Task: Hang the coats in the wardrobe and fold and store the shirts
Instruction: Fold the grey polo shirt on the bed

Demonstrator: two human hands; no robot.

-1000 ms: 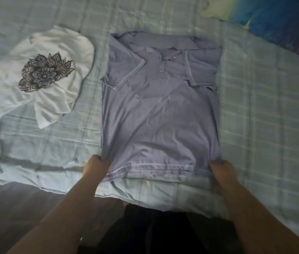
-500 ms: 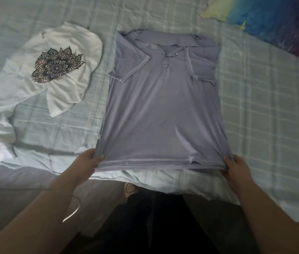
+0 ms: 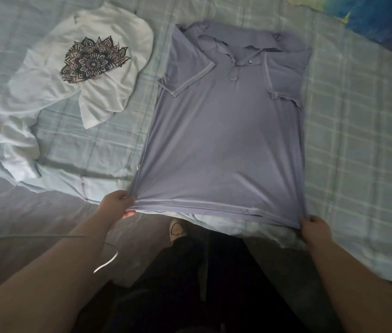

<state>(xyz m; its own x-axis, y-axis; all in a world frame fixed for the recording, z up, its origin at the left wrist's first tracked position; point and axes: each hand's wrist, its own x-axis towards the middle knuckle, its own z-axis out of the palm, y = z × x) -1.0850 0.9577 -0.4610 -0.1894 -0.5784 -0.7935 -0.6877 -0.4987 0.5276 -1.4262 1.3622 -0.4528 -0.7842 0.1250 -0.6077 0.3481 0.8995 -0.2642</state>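
Home bedroom. A bed (image 3: 358,145) covered in pale blue plaid fills the view. A lilac polo shirt (image 3: 226,140) is spread flat mid-bed. A white printed T-shirt (image 3: 118,39) lies crumpled on the bed's left part. A multicoloured cloth (image 3: 382,20) sits at the bed's far right corner.

no legible text or numbers, only a faint unreadable print along the bedsheet hem (image 3: 82,186)
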